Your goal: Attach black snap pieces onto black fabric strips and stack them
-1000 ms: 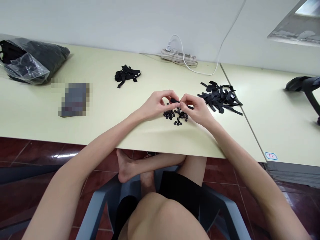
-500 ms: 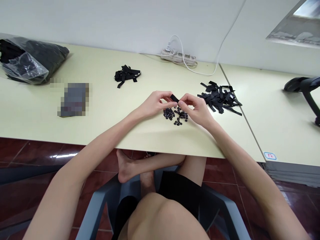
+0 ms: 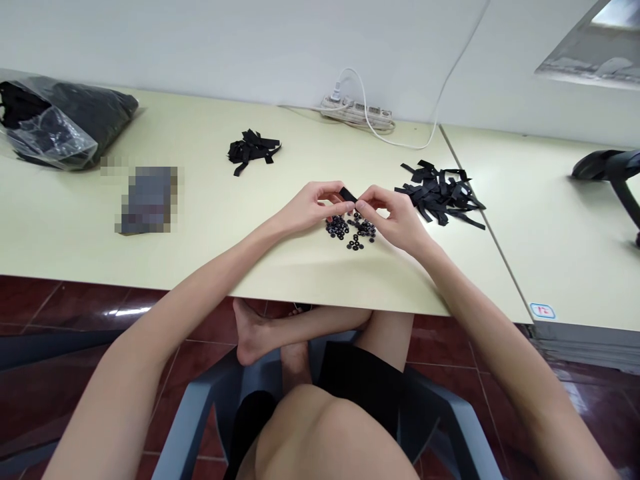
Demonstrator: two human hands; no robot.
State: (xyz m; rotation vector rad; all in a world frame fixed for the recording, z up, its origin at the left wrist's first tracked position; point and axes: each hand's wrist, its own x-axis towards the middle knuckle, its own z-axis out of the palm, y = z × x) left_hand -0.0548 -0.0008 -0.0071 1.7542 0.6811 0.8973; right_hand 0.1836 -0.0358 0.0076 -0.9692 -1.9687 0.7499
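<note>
Between my two hands is a short black fabric strip (image 3: 347, 195), held just above the table. My left hand (image 3: 317, 205) pinches it from the left, thumb and fingers closed on it. From the other side my right hand (image 3: 389, 212) grips its right end between thumb and forefinger. The fingertips nearly meet and hide part of the strip. Below them lie small round black snap-like pieces (image 3: 337, 227), loosely grouped on the tabletop. To the right of my right hand spreads a pile of black strips (image 3: 437, 193).
A smaller heap of black strips (image 3: 253, 148) lies farther back. At the left are a clear plastic bag (image 3: 65, 123) of black material and a blurred dark object (image 3: 149, 200). A power strip (image 3: 357, 115) with a white cable sits by the wall. A seam divides the table (image 3: 300, 267).
Both hands keep their hold on the strip with hardly any movement. The view has shifted very slightly; the piles look the same.
</note>
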